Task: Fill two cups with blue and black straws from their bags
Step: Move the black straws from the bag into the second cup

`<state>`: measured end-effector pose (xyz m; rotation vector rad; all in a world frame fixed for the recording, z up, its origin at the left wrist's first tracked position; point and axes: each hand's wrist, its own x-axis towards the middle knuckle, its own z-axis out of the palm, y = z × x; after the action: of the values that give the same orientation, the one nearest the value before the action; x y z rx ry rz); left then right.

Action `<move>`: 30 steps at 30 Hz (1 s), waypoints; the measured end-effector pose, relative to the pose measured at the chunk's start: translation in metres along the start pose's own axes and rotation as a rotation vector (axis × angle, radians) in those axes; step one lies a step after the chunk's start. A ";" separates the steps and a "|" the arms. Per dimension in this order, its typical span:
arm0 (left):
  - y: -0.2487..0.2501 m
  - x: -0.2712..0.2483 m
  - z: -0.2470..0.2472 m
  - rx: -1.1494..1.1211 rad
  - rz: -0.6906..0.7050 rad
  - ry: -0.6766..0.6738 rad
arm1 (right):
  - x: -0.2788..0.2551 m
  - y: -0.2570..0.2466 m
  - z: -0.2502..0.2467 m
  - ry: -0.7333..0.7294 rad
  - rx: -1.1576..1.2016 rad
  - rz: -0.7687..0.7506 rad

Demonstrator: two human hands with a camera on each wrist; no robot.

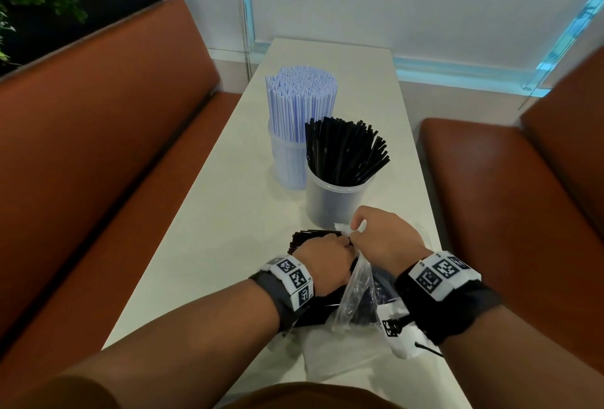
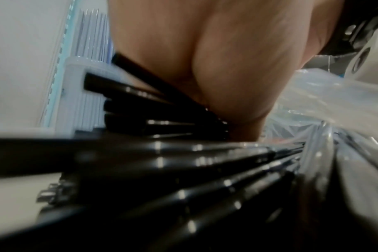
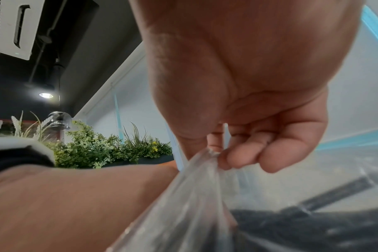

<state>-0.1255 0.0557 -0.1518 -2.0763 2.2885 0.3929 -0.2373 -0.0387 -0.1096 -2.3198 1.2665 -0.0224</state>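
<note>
Both hands (image 1: 351, 250) grip bag (image 1: 354, 291), straws (image 1: 302, 237).

On the long white table (image 1: 327, 59), the clear plastic cup of blue-striped straws (image 1: 289, 160) stands far left; the clear plastic cup of black straws (image 1: 336, 203) sits just near-right of it, touching. Nearer lies the clear plastic bag (image 1: 354, 291) with loose black straws (image 1: 302, 238) at its left.

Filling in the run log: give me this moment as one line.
left hand: grips black straws | right hand: pinches bag | both cups hold straws
</note>
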 end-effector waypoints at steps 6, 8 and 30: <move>0.001 0.000 0.002 0.034 -0.007 0.015 | 0.000 0.002 -0.001 0.024 -0.010 0.002; -0.001 -0.001 0.000 0.073 -0.005 0.048 | -0.001 0.003 -0.003 0.023 -0.010 0.006; -0.120 -0.102 -0.030 -0.028 -0.217 0.232 | -0.011 -0.028 -0.010 0.405 0.675 -0.231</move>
<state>0.0081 0.1398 -0.1234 -2.4703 2.1446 0.1855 -0.2241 -0.0213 -0.0865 -1.8856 0.9458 -0.8929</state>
